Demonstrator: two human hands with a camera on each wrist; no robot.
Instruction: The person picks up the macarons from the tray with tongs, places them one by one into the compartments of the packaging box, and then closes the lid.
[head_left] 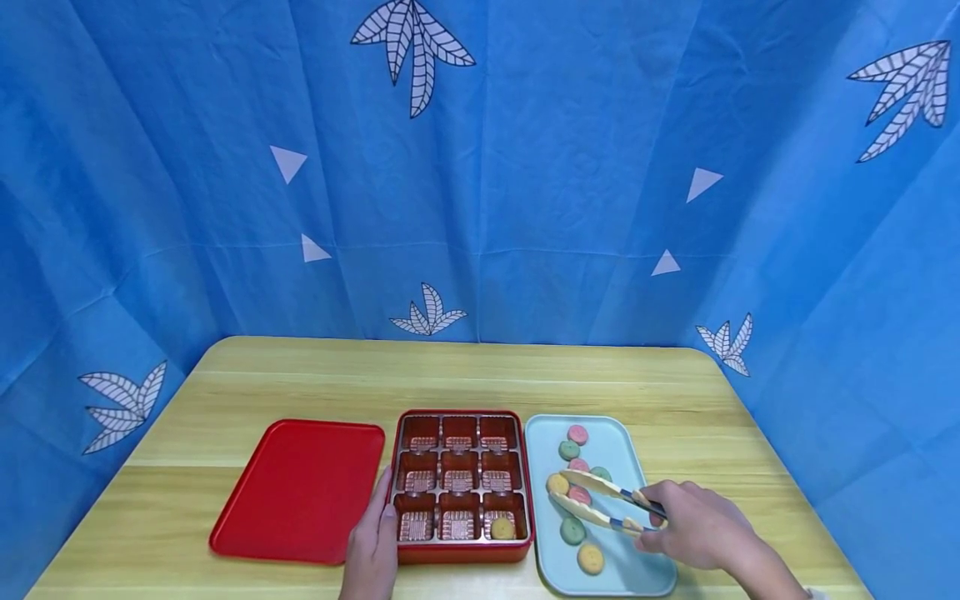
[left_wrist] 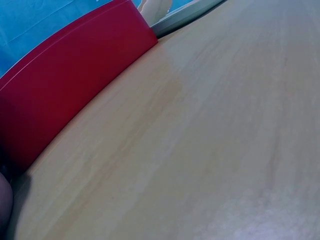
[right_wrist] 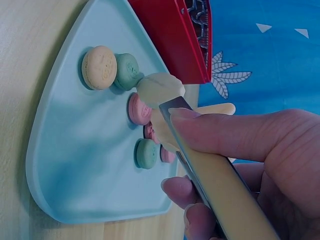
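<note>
Your right hand (head_left: 693, 527), lower right of the head view, pinches the tongs (head_left: 597, 482) between its fingers. The tong tips stand parted around a yellow macaron (head_left: 558, 484) toward the left rim of the blue tray (head_left: 637, 571); whether they already press on it, you can't tell. A pink macaron (head_left: 579, 495) lies just to its right, between the tong arms, so a squeeze could catch both or jam on the pink one. The upper arm also sits close to a green macaron (head_left: 601, 472) and might knock it. Grip off-centre and the yellow one could squirt out leftward. Your left hand (head_left: 371, 546), lower centre, rests straight fingers along the red box (head_left: 465, 552); pushing too hard could slide it into the tray just beside it.
</note>
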